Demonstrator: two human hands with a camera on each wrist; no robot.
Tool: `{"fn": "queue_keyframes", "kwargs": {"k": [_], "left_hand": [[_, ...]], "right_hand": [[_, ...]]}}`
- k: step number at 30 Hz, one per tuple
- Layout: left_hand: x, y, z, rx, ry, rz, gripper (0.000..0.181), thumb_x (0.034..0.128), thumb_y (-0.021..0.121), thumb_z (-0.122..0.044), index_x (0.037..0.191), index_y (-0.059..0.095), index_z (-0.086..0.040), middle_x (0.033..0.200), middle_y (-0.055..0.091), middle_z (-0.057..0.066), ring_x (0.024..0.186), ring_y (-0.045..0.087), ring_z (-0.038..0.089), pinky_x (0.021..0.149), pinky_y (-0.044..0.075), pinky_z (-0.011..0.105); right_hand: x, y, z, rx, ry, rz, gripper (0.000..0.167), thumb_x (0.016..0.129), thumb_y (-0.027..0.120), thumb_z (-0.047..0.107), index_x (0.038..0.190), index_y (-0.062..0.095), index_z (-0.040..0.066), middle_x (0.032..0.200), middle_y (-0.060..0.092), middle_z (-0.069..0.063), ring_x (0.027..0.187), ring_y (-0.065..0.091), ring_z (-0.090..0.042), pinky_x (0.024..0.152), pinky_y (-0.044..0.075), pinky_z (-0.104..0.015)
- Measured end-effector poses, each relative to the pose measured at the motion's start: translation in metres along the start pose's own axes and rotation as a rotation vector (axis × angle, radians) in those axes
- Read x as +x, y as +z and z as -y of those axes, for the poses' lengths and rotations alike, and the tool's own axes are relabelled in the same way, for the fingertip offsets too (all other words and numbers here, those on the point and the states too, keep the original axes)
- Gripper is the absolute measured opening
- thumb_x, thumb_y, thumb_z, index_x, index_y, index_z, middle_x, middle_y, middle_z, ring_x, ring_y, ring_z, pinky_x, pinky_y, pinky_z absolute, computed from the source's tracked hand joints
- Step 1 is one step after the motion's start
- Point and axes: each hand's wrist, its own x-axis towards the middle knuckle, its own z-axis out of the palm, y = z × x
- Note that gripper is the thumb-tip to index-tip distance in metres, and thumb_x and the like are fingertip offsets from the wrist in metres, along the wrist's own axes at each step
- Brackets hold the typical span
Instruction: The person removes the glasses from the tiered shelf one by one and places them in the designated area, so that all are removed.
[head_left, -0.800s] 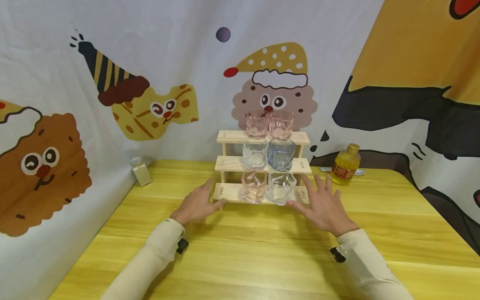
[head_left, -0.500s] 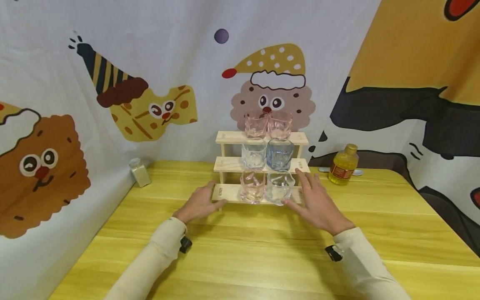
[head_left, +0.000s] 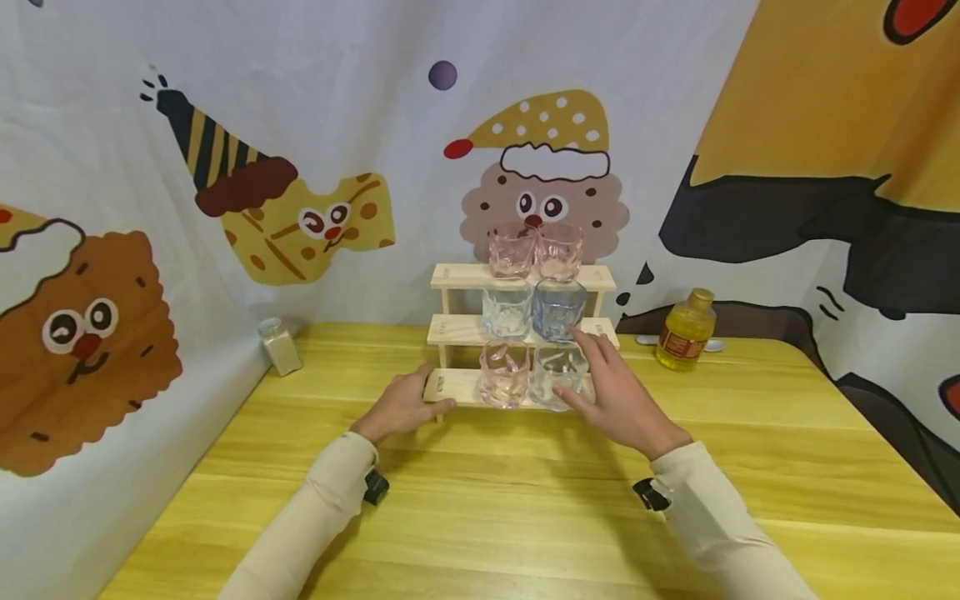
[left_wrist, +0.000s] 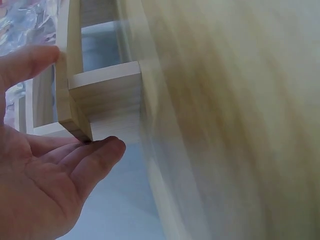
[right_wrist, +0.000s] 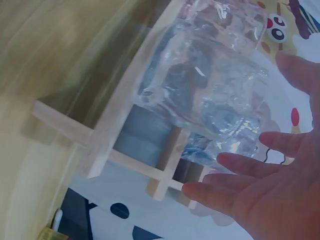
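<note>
A three-step wooden stand [head_left: 459,385] bears faceted glasses in pairs. My left hand [head_left: 397,406] holds the left end of its lowest board; in the left wrist view the thumb [left_wrist: 35,60] lies at the board's edge and the fingers [left_wrist: 100,160] against its end. My right hand [head_left: 622,408], fingers spread, is beside the clear glass [head_left: 551,371] at the front right. In the right wrist view its fingertips [right_wrist: 200,192] look apart from that glass. A pink glass [head_left: 502,375] stands left of it. One step up are a blue glass [head_left: 558,310] and another clear glass [head_left: 506,310].
Two pink glasses [head_left: 512,252] stand on the top step. A yellow-filled bottle [head_left: 686,332] and a white spoon [head_left: 714,345] are at the right back. A small jar [head_left: 280,347] of pale contents stands at the left back. A printed cloth [head_left: 337,100] hangs behind the wooden table [head_left: 480,517].
My right hand has moved left, from the stand's right end to the front clear glass. My left hand stays at the stand's left end, and the glasses keep their places.
</note>
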Motion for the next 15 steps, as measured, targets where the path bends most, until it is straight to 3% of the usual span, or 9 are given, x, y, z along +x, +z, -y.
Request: {"fn": "queue_keyframes", "kwargs": {"k": [3,8,15], "left_hand": [[0.001,-0.001,0.000,0.013,-0.006,0.002,0.084,0.0915,0.071,-0.039,0.152,0.035,0.005,0.126,0.066,0.025,0.107,0.067,0.031,0.091,0.053,0.046],[0.003,-0.003,0.000,0.027,-0.037,0.024,0.084,0.0906,0.072,-0.042,0.151,0.036,0.003,0.112,0.070,0.018,0.090,0.065,0.021,0.082,0.053,0.040],[0.005,-0.003,0.002,0.017,-0.042,0.031,0.085,0.0903,0.072,-0.043,0.153,0.035,0.001,0.112,0.071,0.016,0.092,0.065,0.020,0.085,0.053,0.040]], "right_hand": [[0.003,-0.002,0.004,-0.008,-0.013,-0.012,0.083,0.096,0.068,0.036,0.159,0.023,0.006,0.155,0.034,-0.027,0.134,0.047,-0.046,0.104,0.044,-0.062],[0.007,-0.004,0.008,-0.008,-0.026,-0.014,0.081,0.097,0.068,0.033,0.158,0.024,0.003,0.152,0.039,-0.026,0.128,0.053,-0.042,0.102,0.047,-0.059],[0.012,-0.005,0.010,-0.005,-0.032,-0.020,0.079,0.097,0.067,0.030,0.158,0.025,0.002,0.152,0.038,-0.026,0.130,0.051,-0.043,0.103,0.046,-0.059]]}}
